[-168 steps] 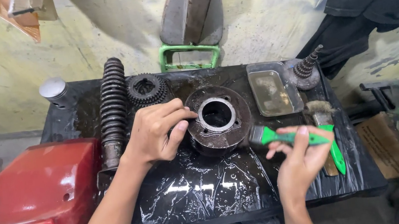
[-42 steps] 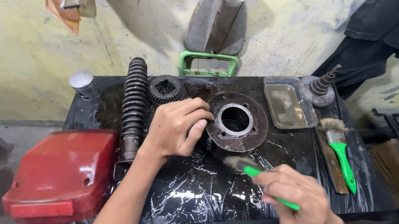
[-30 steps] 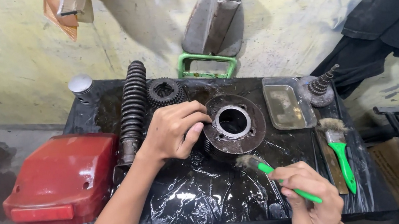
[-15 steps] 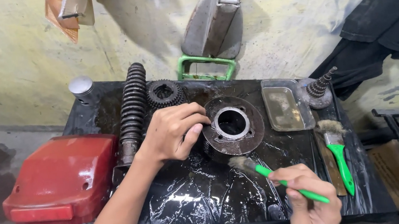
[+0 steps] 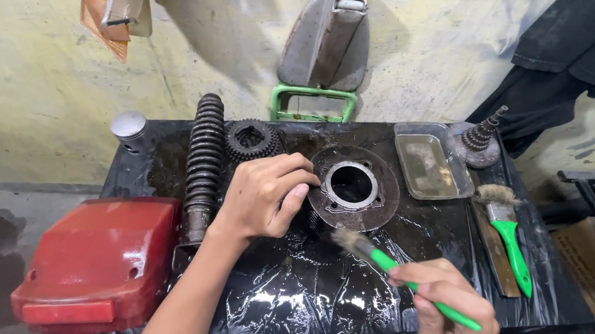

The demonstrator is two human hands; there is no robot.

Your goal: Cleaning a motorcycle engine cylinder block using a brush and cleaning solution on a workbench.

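Note:
A round, greasy metal cylinder part [image 5: 352, 186] with a central bore lies on a table covered in black plastic sheet [image 5: 270, 308]. My left hand [image 5: 264, 196] grips its left rim and steadies it. My right hand [image 5: 446, 308], at the table's near edge, holds a green-handled brush [image 5: 378, 256] whose bristles touch the near side of the part.
A black coil spring [image 5: 203, 160] and a toothed gear [image 5: 252, 140] lie left of the part. A small rectangular tray [image 5: 431, 165], a cone-shaped spiral piece [image 5: 479, 139] and a second green brush [image 5: 507, 235] lie to the right. A red cover [image 5: 96, 262] overhangs the left edge.
The brush has swept back and forth along the near side of the part, and my right hand has shifted slightly. My left hand has kept its hold on the rim.

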